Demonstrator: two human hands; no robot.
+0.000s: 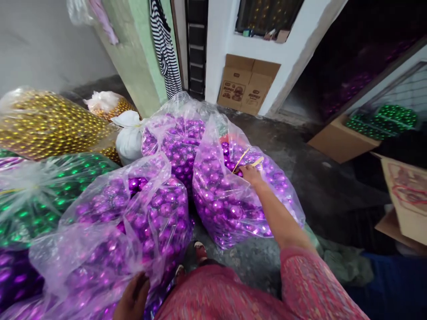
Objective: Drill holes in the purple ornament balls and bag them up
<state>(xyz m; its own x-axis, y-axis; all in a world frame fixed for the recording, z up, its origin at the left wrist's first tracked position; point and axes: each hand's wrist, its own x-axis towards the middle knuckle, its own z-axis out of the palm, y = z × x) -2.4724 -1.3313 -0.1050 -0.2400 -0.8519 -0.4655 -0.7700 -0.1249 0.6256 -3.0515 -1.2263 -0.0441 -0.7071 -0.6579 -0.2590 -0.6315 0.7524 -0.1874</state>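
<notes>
Large clear plastic bags full of shiny purple balls stand before me. My right hand (250,173) reaches over the right-hand purple bag (230,209), its fingers closed at the bag's opening beside thin yellow strips (242,160); what the fingers hold is too small to make out. At the bottom, my left hand (135,295) is beside the near left purple bag (96,262). Its fingers are dark and partly hidden, so its grip is unclear. Another purple bag (180,142) stands behind, between the two.
Bags of gold balls (53,124) and green balls (76,178) lie at the left, near a white sack (129,142). A flat cardboard box (247,86) leans on the wall. Open boxes (343,138) are at the right. Grey floor shows between.
</notes>
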